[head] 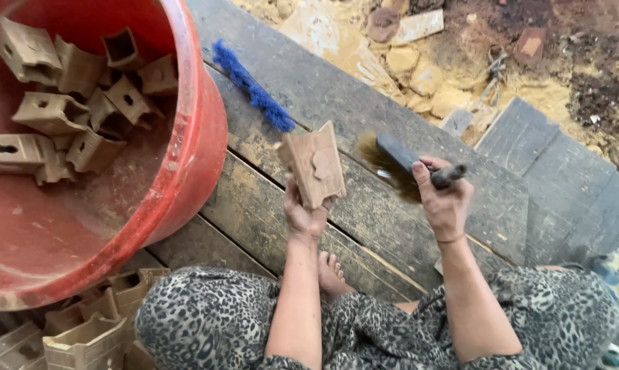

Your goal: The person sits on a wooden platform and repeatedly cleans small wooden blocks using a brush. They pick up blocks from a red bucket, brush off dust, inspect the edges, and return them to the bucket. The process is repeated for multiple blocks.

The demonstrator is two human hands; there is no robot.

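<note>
Fingers [298, 203] of your left hand [305, 214] clamp the carved wooden block [314, 164] upright at frame centre; your right hand [445, 202] grips the brush [400, 159], bristles just right of it.

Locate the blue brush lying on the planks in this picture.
In the head view, the blue brush lies left of centre on the dark planks, beside the red tub.
</note>
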